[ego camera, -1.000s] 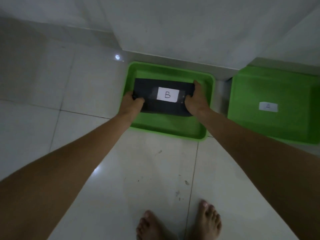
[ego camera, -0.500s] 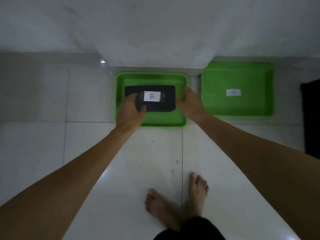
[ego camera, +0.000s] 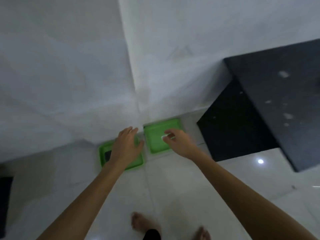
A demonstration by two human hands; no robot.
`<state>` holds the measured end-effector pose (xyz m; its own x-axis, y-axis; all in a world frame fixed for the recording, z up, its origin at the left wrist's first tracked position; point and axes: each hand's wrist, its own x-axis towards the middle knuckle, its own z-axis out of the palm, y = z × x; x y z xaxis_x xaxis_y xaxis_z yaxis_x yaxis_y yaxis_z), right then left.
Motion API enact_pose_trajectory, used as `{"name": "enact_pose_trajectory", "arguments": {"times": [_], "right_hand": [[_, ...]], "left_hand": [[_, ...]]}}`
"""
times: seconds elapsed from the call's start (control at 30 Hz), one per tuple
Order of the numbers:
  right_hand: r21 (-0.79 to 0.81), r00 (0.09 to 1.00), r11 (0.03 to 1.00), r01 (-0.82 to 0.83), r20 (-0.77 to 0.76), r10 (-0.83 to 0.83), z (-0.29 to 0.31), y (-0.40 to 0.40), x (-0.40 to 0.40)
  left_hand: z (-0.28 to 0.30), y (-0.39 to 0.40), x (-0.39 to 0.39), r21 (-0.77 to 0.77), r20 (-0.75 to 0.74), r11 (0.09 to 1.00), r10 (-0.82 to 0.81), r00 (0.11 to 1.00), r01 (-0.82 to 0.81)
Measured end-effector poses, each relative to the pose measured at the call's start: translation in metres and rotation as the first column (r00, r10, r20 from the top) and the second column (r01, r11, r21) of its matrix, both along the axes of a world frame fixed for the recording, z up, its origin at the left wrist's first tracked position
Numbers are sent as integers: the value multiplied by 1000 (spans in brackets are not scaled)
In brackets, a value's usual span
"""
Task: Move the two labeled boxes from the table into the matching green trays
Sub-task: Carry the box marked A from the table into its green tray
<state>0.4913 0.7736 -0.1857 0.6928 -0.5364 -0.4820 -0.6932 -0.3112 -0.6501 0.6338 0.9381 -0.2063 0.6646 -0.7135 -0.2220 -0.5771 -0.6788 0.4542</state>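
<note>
Two green trays lie on the white tiled floor against the wall. The left tray holds the black box, of which only a dark corner shows beside my wrist; its label B is hidden. My left hand hovers over that tray, open, fingers spread, holding nothing. The right tray has a white paper label on its bottom, partly behind my fingers. My right hand is in front of that tray, open and empty. The image is blurred by head motion.
A dark table stands at the right, close to the right tray, with pale specks on its top. A white wall corner rises behind the trays. A dark object sits at the left edge. My bare feet stand on the tiles.
Both hands have let go of the box B, which stays in the left tray, and lifted away open. The view has risen and turned right, bringing the dark table into sight.
</note>
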Motion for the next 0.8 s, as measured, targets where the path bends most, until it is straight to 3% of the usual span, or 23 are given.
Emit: {"name": "enact_pose_trajectory", "arguments": {"times": [0.17, 0.4, 0.63, 0.8], "right_hand": [[-111, 999, 993, 28, 22, -26, 114, -60, -152], [-335, 996, 939, 83, -2, -89, 222, -150, -352], [-440, 988, 890, 122, -31, -151, 265, -228, -490], [-530, 983, 847, 53, -122, -139, 259, -286, -542]], "left_hand": [[93, -63, -108, -78, 11, 988, -130, 991, 131], [188, -194, -273, -116, 86, 935, -326, 942, 334], [236, -308, -409, -191, 95, 878, -430, 898, 440], [229, -393, -461, -117, 126, 832, -529, 839, 542]]}}
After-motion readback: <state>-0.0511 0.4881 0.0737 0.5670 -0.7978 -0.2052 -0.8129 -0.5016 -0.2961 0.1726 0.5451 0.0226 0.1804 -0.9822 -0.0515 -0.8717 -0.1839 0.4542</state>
